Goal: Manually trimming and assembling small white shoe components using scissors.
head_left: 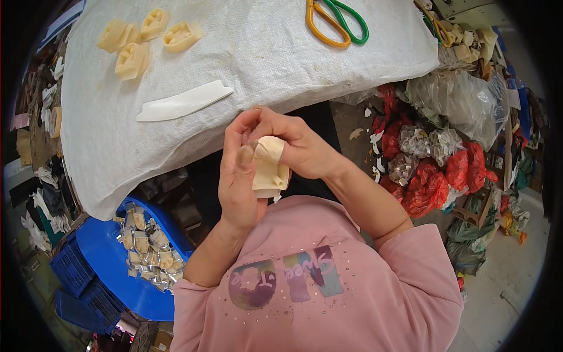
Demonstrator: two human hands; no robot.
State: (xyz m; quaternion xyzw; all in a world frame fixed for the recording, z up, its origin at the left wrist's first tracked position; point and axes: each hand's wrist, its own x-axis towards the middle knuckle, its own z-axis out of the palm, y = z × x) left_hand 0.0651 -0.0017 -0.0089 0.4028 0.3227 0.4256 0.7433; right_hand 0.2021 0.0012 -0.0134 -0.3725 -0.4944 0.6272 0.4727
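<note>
In front of my chest I hold a cream hollow moulded block (pixel 271 177) shaped like a shoe heel, with a small peg inside it. My left hand (pixel 237 176) is wrapped round its left side. My right hand (pixel 296 144) grips it from the upper right, and a cream wrapping (pixel 270 149) covers its thumb. The fingertips of both hands meet behind the block, so what they touch there is hidden. Just beyond my hands, a curved white strip (pixel 185 101) lies on the table. Several similar cream blocks (pixel 132 60) rest at the far left.
A white woven cloth (pixel 258 58) covers the table. Scissors (pixel 337 26) with orange and green handles lie at its far edge. Down left is a blue basin (pixel 111 258) of cream and silvery pieces, beside blue crates (pixel 73 267). Red and clear plastic bags (pixel 431 182) crowd the floor at right.
</note>
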